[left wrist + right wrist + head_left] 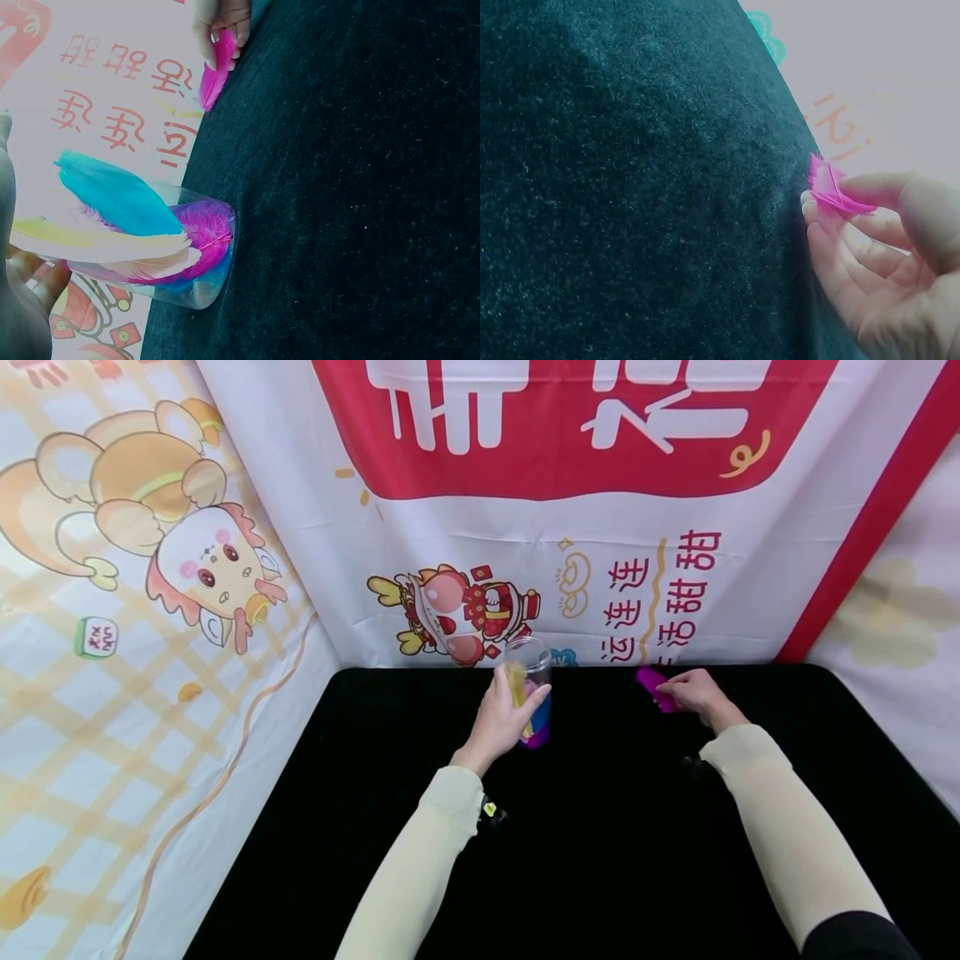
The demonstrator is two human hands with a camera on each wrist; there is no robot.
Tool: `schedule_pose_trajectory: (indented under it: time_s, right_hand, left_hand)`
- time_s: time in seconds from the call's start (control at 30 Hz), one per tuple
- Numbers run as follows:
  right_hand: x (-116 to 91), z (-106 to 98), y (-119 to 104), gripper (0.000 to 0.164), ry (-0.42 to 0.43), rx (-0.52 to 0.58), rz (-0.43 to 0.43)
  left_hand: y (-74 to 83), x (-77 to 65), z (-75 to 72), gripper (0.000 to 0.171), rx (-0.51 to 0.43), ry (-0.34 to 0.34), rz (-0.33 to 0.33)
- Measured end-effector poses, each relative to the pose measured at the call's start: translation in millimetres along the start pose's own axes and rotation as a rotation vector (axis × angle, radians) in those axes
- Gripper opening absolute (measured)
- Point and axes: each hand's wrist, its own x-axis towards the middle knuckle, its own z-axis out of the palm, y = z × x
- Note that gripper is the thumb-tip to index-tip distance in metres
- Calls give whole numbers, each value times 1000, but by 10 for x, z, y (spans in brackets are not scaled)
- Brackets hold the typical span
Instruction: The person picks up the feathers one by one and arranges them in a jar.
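Near the back of the black table, my left hand point(501, 714) grips a clear plastic cup point(529, 652), its fingers and thumb around the sides. Inside the cup lie several feathers: a blue feather point(116, 193), a pale yellow feather point(75, 241) and magenta feathers point(206, 229) toward the bottom. To the right of the cup and apart from it, my right hand point(696, 693) pinches a single magenta feather point(834, 187) between thumb and fingers. In the left wrist view this magenta feather point(218, 69) points down from the fingertips.
A black cloth-covered table point(585, 860) spreads under both hands. Behind its back edge hangs a white and red printed cloth point(450, 527). Another printed cloth point(90, 693) with a cartoon animal borders the left side.
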Motion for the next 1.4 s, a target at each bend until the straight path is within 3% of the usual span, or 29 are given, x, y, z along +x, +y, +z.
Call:
schedule_pose_trajectory:
  time_s: [0.4,0.67,1.07,1.3,1.4]
  right_hand:
    - [-42,29,-15,35,-42,41,10]
    - [-73,81,-57,14,-96,117,-16]
    - [-232,207,-174,18,-105,222,-94]
    - [-312,254,-277,35,-131,297,-174]
    - [-331,266,-316,35,-118,323,-205]
  left_hand:
    - [0,16,-6,80,-8,-12,0]
    - [2,24,2,80,-10,-15,-3]
    - [-2,14,9,84,-19,-11,-5]
    - [-6,15,14,83,-24,-10,-13]
    - [-2,17,14,83,-20,-7,-9]
